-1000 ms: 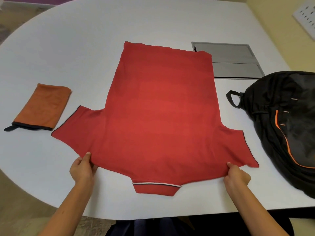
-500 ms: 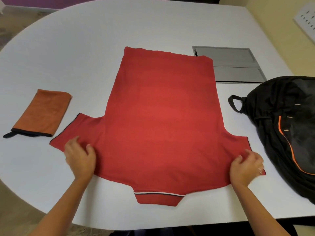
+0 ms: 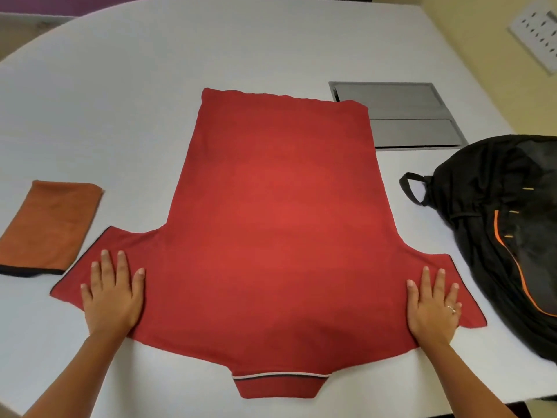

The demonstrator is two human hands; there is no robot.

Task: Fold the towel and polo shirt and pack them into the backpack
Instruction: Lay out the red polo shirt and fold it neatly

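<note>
A red polo shirt (image 3: 277, 224) lies spread flat and back-side up on the white table (image 3: 120, 101), collar toward me and hem at the far side. My left hand (image 3: 113, 294) presses flat on the left sleeve with straight fingers. On the right sleeve, my right hand (image 3: 432, 306) lies flat too, a ring on one finger. A folded orange towel (image 3: 49, 226) with a dark edge rests left of the shirt. The black backpack (image 3: 512, 236) with orange trim lies at the right, its carry loop facing the shirt.
A grey metal cable hatch (image 3: 401, 116) is set into the table behind the shirt's far right corner. A yellow wall with a white socket panel (image 3: 536, 34) stands at the right. The table's near edge curves just below the collar.
Both hands let go of the shirt's shoulder edges and moved onto the sleeves, now lying flat. The shirt has been smoothed out.
</note>
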